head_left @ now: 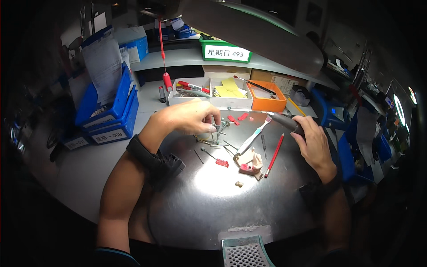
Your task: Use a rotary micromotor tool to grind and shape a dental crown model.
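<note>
My left hand (191, 118) reaches forward over the shiny metal bench (209, 196), its fingertips pinched on a thin metal bur at a small rack of several burs (219, 131). My right hand (313, 142) grips a dark grey rotary handpiece (288, 123) whose thin tip points left toward the rack. Between the hands lie a dental plaster model with pink wax (250, 165), a toothbrush (253, 137), a red pencil (274, 155), loose burs and a red wax piece (222, 163). A black band wraps my left wrist.
White trays (231, 103) with yellow notes and red pens and an orange box (267, 102) line the back. Blue bins (111, 115) with papers stand on the left. A lamp arm (249, 31) hangs overhead. A perforated metal grille (244, 253) sits at the front edge.
</note>
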`<action>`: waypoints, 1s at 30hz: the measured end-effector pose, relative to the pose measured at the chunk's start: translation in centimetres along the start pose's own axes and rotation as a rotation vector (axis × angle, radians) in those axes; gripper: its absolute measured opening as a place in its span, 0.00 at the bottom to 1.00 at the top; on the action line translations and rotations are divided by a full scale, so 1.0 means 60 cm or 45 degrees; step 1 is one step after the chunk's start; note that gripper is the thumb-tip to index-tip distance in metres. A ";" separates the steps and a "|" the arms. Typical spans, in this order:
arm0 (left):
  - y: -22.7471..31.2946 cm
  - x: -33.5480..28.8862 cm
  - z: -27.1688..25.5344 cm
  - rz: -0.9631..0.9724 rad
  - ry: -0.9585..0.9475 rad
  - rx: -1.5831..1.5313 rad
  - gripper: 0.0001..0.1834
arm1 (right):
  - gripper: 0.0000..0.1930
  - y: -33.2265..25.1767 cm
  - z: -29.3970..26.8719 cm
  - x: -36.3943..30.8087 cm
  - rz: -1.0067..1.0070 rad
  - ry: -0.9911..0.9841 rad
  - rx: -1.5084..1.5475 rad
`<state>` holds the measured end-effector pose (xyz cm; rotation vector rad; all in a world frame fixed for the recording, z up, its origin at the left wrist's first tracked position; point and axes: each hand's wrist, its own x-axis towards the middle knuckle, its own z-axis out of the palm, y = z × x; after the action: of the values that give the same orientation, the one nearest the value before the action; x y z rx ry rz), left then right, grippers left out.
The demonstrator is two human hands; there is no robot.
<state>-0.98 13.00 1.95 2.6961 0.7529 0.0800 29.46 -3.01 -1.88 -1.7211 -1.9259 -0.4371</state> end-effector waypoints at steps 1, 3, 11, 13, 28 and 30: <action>0.001 0.005 0.006 -0.061 -0.028 -0.020 0.16 | 0.20 0.003 0.002 0.005 -0.111 0.076 -0.073; -0.001 0.014 0.019 -0.087 -0.031 -0.009 0.15 | 0.21 0.006 0.006 0.007 -0.155 0.128 -0.068; -0.013 0.045 0.075 0.187 0.307 0.244 0.09 | 0.22 -0.045 0.009 -0.048 -0.190 0.264 0.046; -0.013 0.047 0.078 0.145 0.280 0.231 0.08 | 0.18 -0.047 0.005 -0.047 -0.199 0.321 -0.022; -0.013 0.074 0.098 0.105 0.520 0.182 0.09 | 0.15 -0.053 0.016 -0.051 -0.173 0.256 0.302; -0.005 0.069 0.092 0.122 0.641 0.156 0.09 | 0.15 -0.052 0.013 -0.050 -0.211 0.274 0.271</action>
<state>3.20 13.66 -3.49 2.8571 0.7809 0.7829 26.42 -5.47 -3.94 -1.3312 -1.8899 -0.4404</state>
